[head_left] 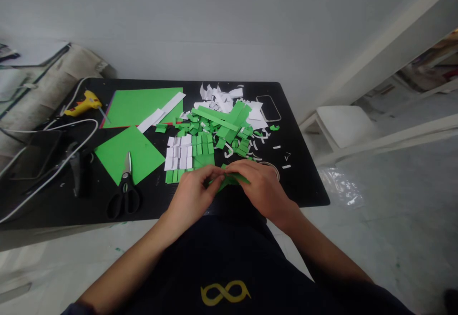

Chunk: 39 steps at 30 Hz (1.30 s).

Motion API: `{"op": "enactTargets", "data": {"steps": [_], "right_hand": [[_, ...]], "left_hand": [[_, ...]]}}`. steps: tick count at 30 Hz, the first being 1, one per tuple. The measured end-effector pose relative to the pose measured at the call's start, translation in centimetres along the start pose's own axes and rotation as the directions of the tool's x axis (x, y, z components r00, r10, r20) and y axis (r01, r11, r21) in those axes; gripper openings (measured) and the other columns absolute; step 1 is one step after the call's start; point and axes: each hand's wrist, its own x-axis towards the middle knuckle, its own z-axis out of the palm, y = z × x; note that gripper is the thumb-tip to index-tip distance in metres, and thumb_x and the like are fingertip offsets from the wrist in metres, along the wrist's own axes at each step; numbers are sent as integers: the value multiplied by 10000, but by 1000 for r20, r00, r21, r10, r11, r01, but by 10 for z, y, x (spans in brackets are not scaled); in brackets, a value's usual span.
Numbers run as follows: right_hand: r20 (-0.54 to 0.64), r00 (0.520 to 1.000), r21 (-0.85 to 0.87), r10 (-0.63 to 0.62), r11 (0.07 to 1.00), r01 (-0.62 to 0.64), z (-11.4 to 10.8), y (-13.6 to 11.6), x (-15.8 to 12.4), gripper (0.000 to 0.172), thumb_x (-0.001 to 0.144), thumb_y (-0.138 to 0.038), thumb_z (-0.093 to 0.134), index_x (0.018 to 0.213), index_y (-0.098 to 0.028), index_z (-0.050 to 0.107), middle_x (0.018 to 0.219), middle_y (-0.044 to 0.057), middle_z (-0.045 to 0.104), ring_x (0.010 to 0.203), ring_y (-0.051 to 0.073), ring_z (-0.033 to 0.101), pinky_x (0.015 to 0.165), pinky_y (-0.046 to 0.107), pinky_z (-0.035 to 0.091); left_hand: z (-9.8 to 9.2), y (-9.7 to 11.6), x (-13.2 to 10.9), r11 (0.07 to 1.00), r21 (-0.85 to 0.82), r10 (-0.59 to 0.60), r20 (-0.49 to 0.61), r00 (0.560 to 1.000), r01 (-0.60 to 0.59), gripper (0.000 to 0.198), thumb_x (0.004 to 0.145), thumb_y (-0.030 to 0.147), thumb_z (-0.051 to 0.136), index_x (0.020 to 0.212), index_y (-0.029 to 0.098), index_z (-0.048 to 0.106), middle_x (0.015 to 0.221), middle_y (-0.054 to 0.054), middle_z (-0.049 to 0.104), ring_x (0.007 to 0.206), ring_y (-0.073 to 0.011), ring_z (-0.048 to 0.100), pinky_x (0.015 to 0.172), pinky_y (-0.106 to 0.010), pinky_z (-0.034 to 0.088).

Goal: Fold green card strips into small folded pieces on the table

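Note:
My left hand (198,185) and my right hand (259,183) meet at the table's front edge. Both are closed, fingertips pinching a piece of green paper (234,178), partly hidden by the fingers. Just beyond my left hand lies a green sheet (203,159) bearing folded white paper strips (178,152) and folded green strips (202,144) in blocks. Behind my hands is a heap of cut green paper pieces (229,124). White paper scraps (222,99) lie at the heap's back. A roll of tape (274,168) sits partly behind my right hand.
Black-handled scissors (126,186) rest partly on a green square sheet (130,155) at left. A yellow glue gun (84,104), white cable (83,141) and dark-handled tool (75,169) lie farther left. A phone-shaped case (269,108) is at back right. A white stool (341,124) stands beyond the table.

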Motion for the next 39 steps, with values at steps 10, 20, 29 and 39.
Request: {"op": "enactTargets", "data": {"steps": [10,20,29,39], "right_hand": [[17,999,27,30,999,-31,3,1,0,275,933,54,638,1071,-148,764,1020,100,820,935,262,799,827,381,648],[50,997,12,60,998,-61,5,1,-2,312,921,66,624,1069,-176,754,1044,94,819,965,253,796,858,367,641],[108,989,9,98,995,-99,1,-4,2,300,925,71,628,1076,-155,756,1075,105,818,989,254,789,882,383,634],[161,974,-101,158,985,-143,3,-11,3,341,915,87,541,1001,-182,732,1038,94,810,951,250,776,829,375,617]], "left_hand": [[1,-2,1,1000,-7,7,-11,1000,-7,176,951,266,625,973,225,794,891,-33,822,738,-192,736,659,-313,513],[5,0,1,998,-40,-59,-14,998,58,136,906,285,678,943,219,790,844,-15,796,686,-168,686,626,-282,482],[6,-2,3,994,-53,-91,6,996,92,168,901,301,657,953,205,784,836,-27,777,696,-173,659,625,-293,468],[5,1,2,999,11,-44,-12,999,44,121,891,261,660,895,197,762,784,-16,749,637,-159,624,590,-278,431]]}}
